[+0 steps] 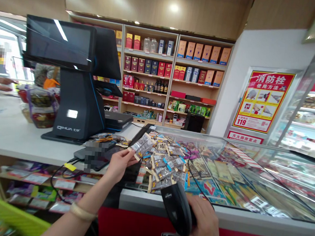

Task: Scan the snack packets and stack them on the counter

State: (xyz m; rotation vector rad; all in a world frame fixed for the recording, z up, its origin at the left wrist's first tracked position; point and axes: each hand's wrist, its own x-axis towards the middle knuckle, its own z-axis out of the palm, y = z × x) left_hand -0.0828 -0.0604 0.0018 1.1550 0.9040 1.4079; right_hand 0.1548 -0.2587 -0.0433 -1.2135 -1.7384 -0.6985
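Between the fingers of my left hand (120,164) is a small clear snack packet (143,146), raised at the left side of a pile. The pile of similar snack packets (167,163) lies on the glass top of a display freezer (223,182). My right hand (203,223) grips a black barcode scanner (177,208) in front of the pile, its head turned towards the left. A dark cable (192,172) runs over the glass. More packets (106,139) lie beside a black device on the counter, left of my left hand.
A cash register with a screen (76,100) stands on the white counter (20,139). Bagged goods (40,104) sit beside it. Boxed shelves (151,68) line the back wall. A green chair back (3,211) is at lower left. Another person's arm (0,82) shows at far left.
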